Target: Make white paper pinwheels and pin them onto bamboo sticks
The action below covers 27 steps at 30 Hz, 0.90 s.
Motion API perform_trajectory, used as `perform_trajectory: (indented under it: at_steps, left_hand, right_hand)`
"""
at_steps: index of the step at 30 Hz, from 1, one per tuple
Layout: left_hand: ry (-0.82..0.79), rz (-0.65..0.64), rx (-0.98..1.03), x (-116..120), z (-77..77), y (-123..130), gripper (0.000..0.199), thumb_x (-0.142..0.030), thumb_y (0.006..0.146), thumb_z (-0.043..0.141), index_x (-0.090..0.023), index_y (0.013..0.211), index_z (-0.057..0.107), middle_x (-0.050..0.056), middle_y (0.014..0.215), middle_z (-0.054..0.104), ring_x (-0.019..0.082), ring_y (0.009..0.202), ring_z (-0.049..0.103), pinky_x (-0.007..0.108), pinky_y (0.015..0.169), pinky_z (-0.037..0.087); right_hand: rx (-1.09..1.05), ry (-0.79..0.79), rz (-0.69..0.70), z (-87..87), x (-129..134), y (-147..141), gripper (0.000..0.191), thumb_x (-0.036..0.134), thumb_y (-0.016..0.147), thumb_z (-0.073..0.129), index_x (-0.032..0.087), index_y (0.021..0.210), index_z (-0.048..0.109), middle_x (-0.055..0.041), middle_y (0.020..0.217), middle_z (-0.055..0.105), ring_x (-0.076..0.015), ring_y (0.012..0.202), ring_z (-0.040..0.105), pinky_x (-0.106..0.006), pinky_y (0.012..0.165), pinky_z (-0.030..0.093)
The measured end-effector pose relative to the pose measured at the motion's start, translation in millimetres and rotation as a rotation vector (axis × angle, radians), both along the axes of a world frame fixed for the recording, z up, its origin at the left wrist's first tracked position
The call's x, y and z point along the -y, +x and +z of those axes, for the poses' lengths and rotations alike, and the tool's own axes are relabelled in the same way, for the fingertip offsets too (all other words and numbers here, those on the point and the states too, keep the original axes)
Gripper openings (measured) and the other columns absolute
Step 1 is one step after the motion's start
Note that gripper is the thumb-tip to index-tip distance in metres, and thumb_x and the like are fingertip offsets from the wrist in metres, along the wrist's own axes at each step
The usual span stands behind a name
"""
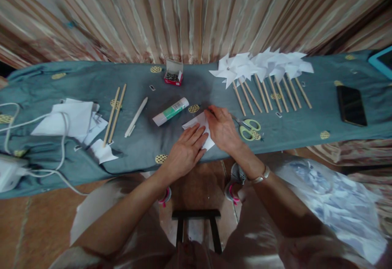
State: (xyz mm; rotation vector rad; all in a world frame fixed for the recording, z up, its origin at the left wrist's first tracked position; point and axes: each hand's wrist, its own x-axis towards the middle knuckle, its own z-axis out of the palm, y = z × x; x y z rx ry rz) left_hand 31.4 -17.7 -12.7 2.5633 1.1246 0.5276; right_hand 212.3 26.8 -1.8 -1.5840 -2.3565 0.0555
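A white piece of paper (196, 121), which looks folded, lies on the cloth-covered table in front of me. My left hand (185, 148) rests on its lower left part, fingers stretched out flat and slightly apart. Over the paper's right side is my right hand (223, 128), its fingers bent and close together at the upper edge, gripping the paper there; the fingertips are partly hidden. A glue stick (170, 112) lies just beyond the paper to the left. Beside my right hand are scissors (248, 128) with light green handles, their blades partly covered by the hand.
Paper pinwheels (237, 67) on wooden sticks lie at the back right. A small red box (173, 73) holds metal pieces. Leftward are a white pen (136, 116), two wooden sticks (114, 114), paper sheets (65, 118) and a white cable (63, 150). A phone (351, 105) lies far right.
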Motion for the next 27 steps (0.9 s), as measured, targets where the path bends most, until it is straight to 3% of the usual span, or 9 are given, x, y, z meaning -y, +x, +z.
perform_trajectory:
  at_steps: [8, 14, 17, 21, 27]
  left_hand:
    - [0.034, 0.053, -0.026, 2, 2.3, -4, 0.043, -0.035, 0.099, 0.053, -0.018, 0.138, 0.059, 0.02, 0.151, 0.049, 0.041, 0.149, 0.034, 0.066, 0.116, 0.035]
    - [0.041, 0.048, -0.072, 2, 4.5, -5, 0.045, -0.037, 0.098, 0.055, -0.016, 0.138, 0.059, 0.023, 0.152, 0.047, 0.044, 0.148, 0.033, 0.066, 0.116, 0.035]
    - [0.033, 0.043, -0.092, 2, 4.0, -5, 0.047, -0.039, 0.098, 0.055, -0.018, 0.141, 0.057, 0.023, 0.155, 0.044, 0.044, 0.15, 0.03, 0.065, 0.116, 0.033]
    - [0.031, 0.046, -0.124, 3, 3.3, -7, 0.054, -0.043, 0.097, 0.057, -0.021, 0.146, 0.051, 0.022, 0.159, 0.039, 0.042, 0.151, 0.028, 0.063, 0.118, 0.03]
    - [0.054, 0.042, -0.15, 4, 3.4, -12, 0.055, -0.048, 0.096, 0.057, -0.022, 0.145, 0.053, 0.023, 0.158, 0.038, 0.044, 0.15, 0.029, 0.063, 0.118, 0.029]
  right_hand:
    - [0.006, -0.043, -0.036, 2.0, -4, -1, 0.044, 0.017, 0.101, 0.034, 0.009, 0.134, 0.062, -0.0191, 0.142, 0.058, -0.034, 0.123, 0.053, -0.049, 0.101, 0.048]
    - [-0.121, 0.014, -0.015, 3.4, 4, 11, 0.046, 0.019, 0.101, 0.035, 0.006, 0.141, 0.055, -0.0206, 0.144, 0.057, -0.0321, 0.127, 0.053, -0.049, 0.106, 0.046]
    - [-0.174, 0.04, 0.023, 3.3, 13, 15, 0.042, 0.024, 0.102, 0.037, 0.012, 0.135, 0.06, -0.0175, 0.141, 0.059, -0.031, 0.128, 0.053, -0.051, 0.107, 0.045]
    - [-0.17, 0.042, 0.05, -3.0, 26, 18, 0.037, 0.032, 0.101, 0.044, 0.018, 0.129, 0.065, -0.015, 0.14, 0.06, -0.0326, 0.127, 0.054, -0.055, 0.107, 0.045]
    - [-0.131, 0.045, -0.034, -12.4, 32, 27, 0.044, 0.033, 0.102, 0.04, 0.015, 0.14, 0.055, -0.0206, 0.151, 0.049, -0.0355, 0.138, 0.046, -0.058, 0.111, 0.041]
